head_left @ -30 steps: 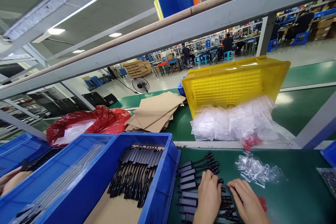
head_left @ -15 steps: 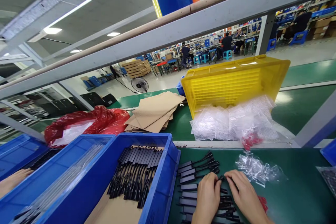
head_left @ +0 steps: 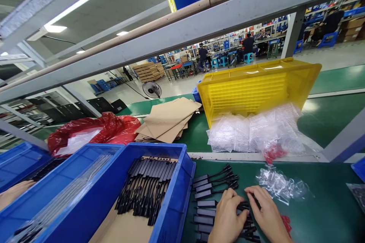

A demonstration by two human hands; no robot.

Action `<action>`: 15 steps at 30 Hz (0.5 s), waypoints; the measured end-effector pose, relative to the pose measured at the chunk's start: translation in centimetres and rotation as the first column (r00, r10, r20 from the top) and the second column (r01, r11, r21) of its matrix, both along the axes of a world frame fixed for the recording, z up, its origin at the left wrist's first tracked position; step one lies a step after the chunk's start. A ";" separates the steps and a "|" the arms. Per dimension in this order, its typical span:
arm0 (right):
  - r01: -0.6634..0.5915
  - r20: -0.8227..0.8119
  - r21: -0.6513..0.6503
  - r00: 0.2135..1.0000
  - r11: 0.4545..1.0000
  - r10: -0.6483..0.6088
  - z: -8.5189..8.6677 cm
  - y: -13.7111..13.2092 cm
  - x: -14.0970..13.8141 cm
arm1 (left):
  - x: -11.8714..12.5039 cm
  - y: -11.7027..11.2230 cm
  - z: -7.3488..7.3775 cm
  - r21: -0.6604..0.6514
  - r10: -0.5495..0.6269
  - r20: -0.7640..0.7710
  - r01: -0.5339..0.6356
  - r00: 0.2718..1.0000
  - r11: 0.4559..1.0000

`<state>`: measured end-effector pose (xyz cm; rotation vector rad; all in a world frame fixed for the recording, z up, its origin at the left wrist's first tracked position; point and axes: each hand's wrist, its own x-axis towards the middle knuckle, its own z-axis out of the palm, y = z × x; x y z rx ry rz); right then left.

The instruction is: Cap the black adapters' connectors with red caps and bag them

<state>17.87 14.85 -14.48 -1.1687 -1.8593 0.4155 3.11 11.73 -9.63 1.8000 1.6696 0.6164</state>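
Both my hands rest on a row of black cable adapters (head_left: 212,191) laid out on the green mat near the bottom edge. My left hand (head_left: 228,216) lies over the cables with its fingers curled. My right hand (head_left: 266,212) has its fingers pinched on the plug ends of the black adapters beside it. A crumpled clear plastic bag (head_left: 281,186) lies just right of my right hand. Left of the row, a blue bin (head_left: 182,182) holds more black adapters (head_left: 148,190) on cardboard.
A yellow crate (head_left: 256,85) stands behind a pile of bubble-wrap bags (head_left: 256,131). Cardboard sheets (head_left: 168,119) and a red bag (head_left: 97,131) lie further left. More blue bins (head_left: 25,159) sit at left, where another person's hand (head_left: 13,193) shows. A grey frame bar (head_left: 182,30) crosses overhead.
My hands have drawn closer together over the adapters, the right fingers closing on the plug ends. The view tilted slightly.
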 end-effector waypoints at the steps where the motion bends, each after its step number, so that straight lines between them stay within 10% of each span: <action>1: -0.004 0.000 -0.001 1.000 1.000 0.004 0.0 -0.1 -0.1 | 0.1 0.0 -0.1 -0.001 -0.008 -0.032 0.008 0.999 1.000; 15: -0.056 -0.022 -0.009 0.998 0.998 0.055 -0.9 -0.3 -0.1 | -0.2 -0.1 -1.0 -0.024 -0.048 -0.114 0.046 0.992 0.999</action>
